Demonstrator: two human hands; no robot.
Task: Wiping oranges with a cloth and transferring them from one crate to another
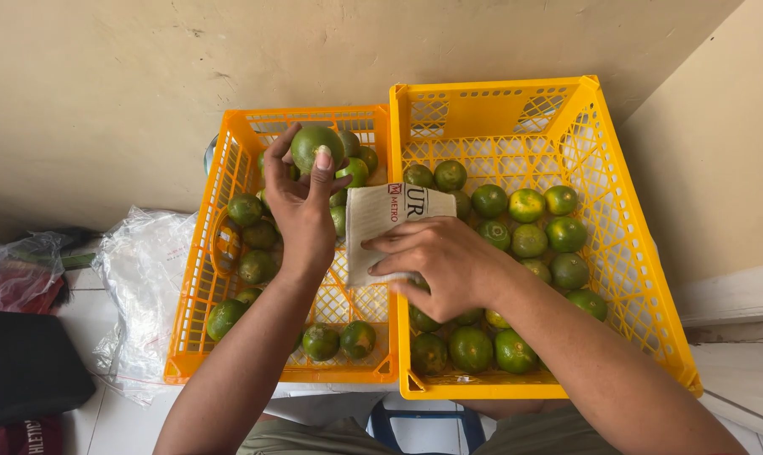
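My left hand [301, 211] is raised over the left yellow crate [198, 278], fingers wrapped around one green orange [314, 145]. My right hand [436, 261] holds a folded piece of white printed paper [386, 221] above the rims where the two crates meet. The left crate holds several green oranges spread along its sides and bottom. The right yellow crate [626, 253] is larger and has several green and yellow-green oranges, such as one at the back [526, 205].
Both crates stand against a beige wall on a white tiled floor. A crumpled clear plastic bag [141, 278] lies left of the crates, with a black object [23, 366] and another plastic bag [15, 274] further left. A blue stool edge [424, 421] shows below.
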